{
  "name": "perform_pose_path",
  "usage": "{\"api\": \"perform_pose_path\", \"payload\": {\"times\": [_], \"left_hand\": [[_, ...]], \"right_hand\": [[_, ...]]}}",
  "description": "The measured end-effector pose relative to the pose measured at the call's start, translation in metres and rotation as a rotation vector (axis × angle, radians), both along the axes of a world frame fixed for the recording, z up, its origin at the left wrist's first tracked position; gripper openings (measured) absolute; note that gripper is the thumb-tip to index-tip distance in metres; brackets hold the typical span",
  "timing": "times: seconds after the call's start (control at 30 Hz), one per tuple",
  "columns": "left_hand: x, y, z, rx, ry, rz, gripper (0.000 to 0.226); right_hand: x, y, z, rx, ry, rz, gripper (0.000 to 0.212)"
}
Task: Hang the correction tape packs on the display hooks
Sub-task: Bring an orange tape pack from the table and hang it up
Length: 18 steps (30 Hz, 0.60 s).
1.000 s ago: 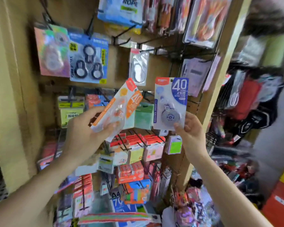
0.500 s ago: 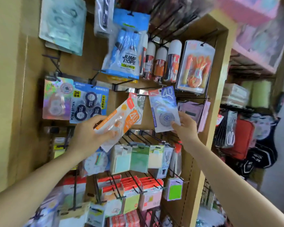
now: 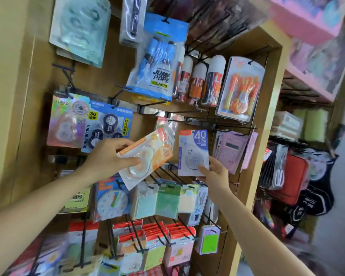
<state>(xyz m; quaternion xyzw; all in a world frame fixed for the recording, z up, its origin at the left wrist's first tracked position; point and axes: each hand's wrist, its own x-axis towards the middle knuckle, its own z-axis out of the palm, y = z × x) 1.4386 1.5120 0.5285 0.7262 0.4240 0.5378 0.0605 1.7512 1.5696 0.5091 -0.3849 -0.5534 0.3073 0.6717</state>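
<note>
My left hand point(image 3: 110, 156) grips an orange-and-white correction tape pack point(image 3: 147, 156), tilted with its top toward the upper right. My right hand point(image 3: 214, 170) pinches the bottom edge of a blue-and-white correction tape pack point(image 3: 193, 150) marked 40, held upright in front of the display. Black wire hooks point(image 3: 189, 120) stick out from a metal rail just above both packs. A clear pack point(image 3: 167, 126) hangs from that rail behind the orange pack. More correction tape packs, a holographic one point(image 3: 66, 120) and a blue value pack point(image 3: 108, 124), hang to the left.
A jump rope bag point(image 3: 155, 70), cylindrical tubes point(image 3: 199, 80) and an orange jump rope pack point(image 3: 241, 90) hang above. A pink calculator pack point(image 3: 231, 150) hangs right of the blue pack. Sticky notes point(image 3: 163, 202) and red packs fill hooks below. The wooden frame point(image 3: 267, 116) bounds the right.
The view has tilted up the display. Both hands have risen with their packs toward the hook rail, and the blue pack has come upright just under the hooks.
</note>
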Motion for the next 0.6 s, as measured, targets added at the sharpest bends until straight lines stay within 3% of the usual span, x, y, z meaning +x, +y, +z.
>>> {"api": "perform_pose_path", "payload": {"times": [0.07, 0.17, 0.6], "left_hand": [[-0.006, -0.001, 0.003, -0.014, -0.006, 0.003, 0.040], [-0.011, -0.001, -0.003, -0.080, -0.103, -0.066, 0.024], [-0.011, -0.005, -0.009, -0.111, -0.134, -0.114, 0.016]], "right_hand": [[0.002, 0.000, -0.002, 0.007, -0.020, 0.004, 0.027], [0.003, -0.005, -0.004, 0.016, -0.039, 0.046, 0.028], [-0.022, 0.002, 0.003, -0.054, 0.156, 0.137, 0.032]]}}
